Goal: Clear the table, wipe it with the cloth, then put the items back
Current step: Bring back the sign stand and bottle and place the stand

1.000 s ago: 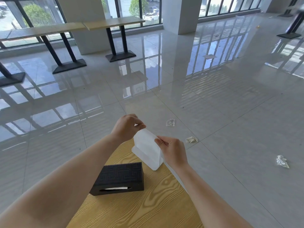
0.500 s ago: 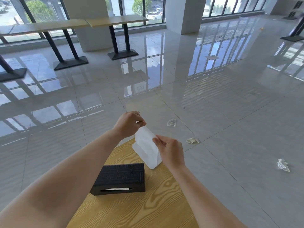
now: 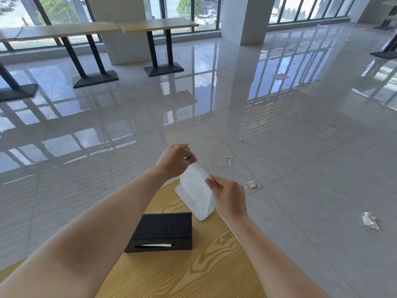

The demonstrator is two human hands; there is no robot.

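White stand [image 3: 194,190] upright at far edge of wooden table [image 3: 193,272]; base touching surface or just above it, cannot tell which. Left hand [image 3: 175,161] pinches far top corner, fingers curled. Right hand [image 3: 228,196] pinches near top corner between thumb and fingers. Black tissue box [image 3: 163,229] lies on table just beside stand's base, tissue showing in slot. Crumpled scraps [image 3: 251,185] on tiled floor [image 3: 300,147] beyond table.

This looks like a large canteen or café hall. Long high tables [image 3: 159,25] on black pedestal bases line tall windows [image 3: 204,9], and glossy grey floor tiles [image 3: 279,147] stretch around a white pillar [image 3: 242,18].
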